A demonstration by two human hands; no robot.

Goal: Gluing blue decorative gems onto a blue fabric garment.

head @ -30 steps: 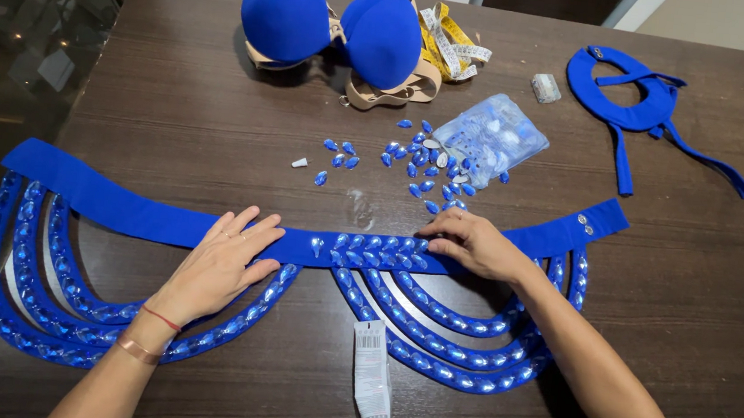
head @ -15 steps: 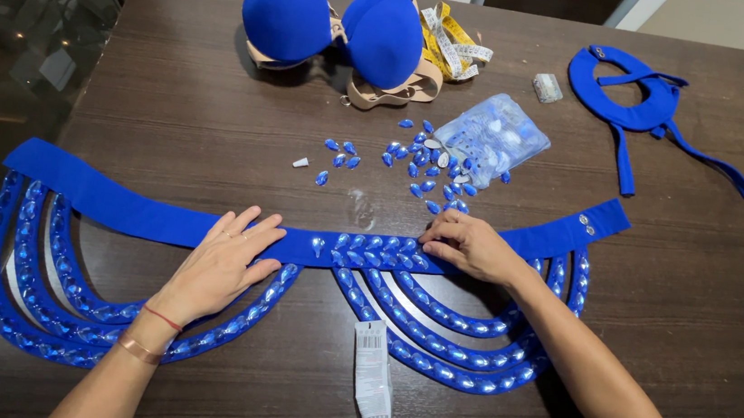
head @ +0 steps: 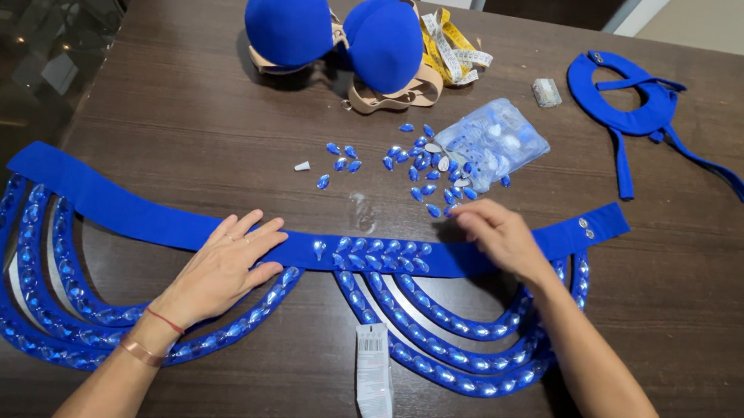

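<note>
The long blue fabric belt with gem-studded hanging loops (head: 162, 216) is pinned flat on the dark wooden surface (head: 198, 129) by the left hand (head: 221, 267), fingers spread apart. At three o'clock, the right hand (head: 501, 235), fingers drawn together, is set at the belt's upper edge, just below the scattered blue teardrop gems (head: 421, 173), kept within reach at twelve o'clock.

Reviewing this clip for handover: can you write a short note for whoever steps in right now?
Left hand lies flat on the blue belt, pinning it to the table. Right hand has fingertips at the loose blue gems by the belt's upper edge; holding nothing that I can see. Done: a cluster of gems sits on the belt's centre, and the hanging loops are covered. Left: the rest of the band is bare. Glue tube lies near the front edge.
</note>
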